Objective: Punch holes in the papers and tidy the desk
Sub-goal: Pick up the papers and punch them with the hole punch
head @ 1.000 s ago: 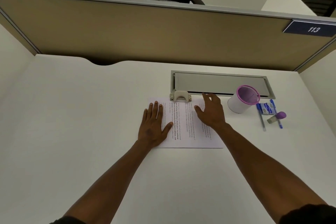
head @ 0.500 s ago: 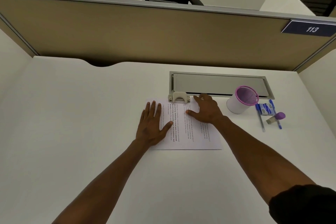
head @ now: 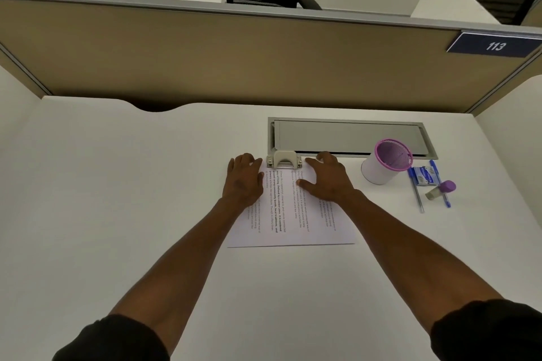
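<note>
Printed papers (head: 289, 220) lie flat on the white desk (head: 117, 199), their far edge pushed into a beige hole punch (head: 284, 159). My left hand (head: 244, 182) rests palm down on the papers' far left corner, fingers reaching beside the punch's left side. On the right part of the papers lies my right hand (head: 328, 177), fingers spread, its fingertips near the right side of the punch. Neither hand holds anything.
A white cup with a pink mesh rim (head: 387, 161) stands to the right. Beyond it lie two blue pens (head: 416, 190), a small blue box (head: 424, 175) and a purple-capped glue stick (head: 441, 190). A grey cable-tray lid (head: 349, 138) sits behind the punch, below the tan partition (head: 234, 61).
My left hand slid forward from mid-page to the far left corner next to the punch. My right hand shifted slightly left toward the punch. The papers stayed in place.
</note>
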### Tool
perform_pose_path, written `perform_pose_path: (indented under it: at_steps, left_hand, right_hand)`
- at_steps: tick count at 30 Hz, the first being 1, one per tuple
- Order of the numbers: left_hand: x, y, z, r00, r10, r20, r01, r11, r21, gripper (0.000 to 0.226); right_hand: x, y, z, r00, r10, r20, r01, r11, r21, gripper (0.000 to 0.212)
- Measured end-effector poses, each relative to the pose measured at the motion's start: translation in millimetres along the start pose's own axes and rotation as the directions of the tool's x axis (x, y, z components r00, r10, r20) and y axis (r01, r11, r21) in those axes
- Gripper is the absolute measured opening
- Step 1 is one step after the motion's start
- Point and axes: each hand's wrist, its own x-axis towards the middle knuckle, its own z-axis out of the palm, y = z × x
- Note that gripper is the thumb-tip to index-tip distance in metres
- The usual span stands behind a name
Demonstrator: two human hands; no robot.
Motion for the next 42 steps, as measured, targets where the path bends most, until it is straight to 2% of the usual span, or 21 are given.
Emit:
perform_pose_path:
  at_steps: [4, 20, 29, 42]
  left_hand:
    - [-3.0, 0.6, 0.8, 1.0, -0.012, -0.019, 0.012, 1.0, 0.002, 0.046]
    - [4.5, 16.4, 5.1, 0.996, -0.084, -0.015, 0.084, 0.996, -0.037, 0.05]
    - [15.0, 18.2, 6.7, 0.995, -0.092, -0.046, 0.089, 0.994, -0.063, 0.038]
    - [16.2, 17.0, 8.4, 0.994, -0.085, -0.062, 0.082, 0.995, -0.061, 0.041]
  right_hand:
    - [-1.2, 1.1, 2.4, 1.0, -0.009, -0.029, 0.009, 1.0, 0.005, 0.077]
    - [-4.4, -2.1, 8.1, 0.999, 0.045, 0.019, -0.045, 0.999, -0.002, 0.075]
    - [5.9, -12.3, 10.4, 0.985, 0.107, -0.138, -0.097, 0.992, 0.078, 0.044]
    - [9.8, -15.4, 11.9, 0.965, 0.149, -0.216, -0.127, 0.986, 0.111, 0.037]
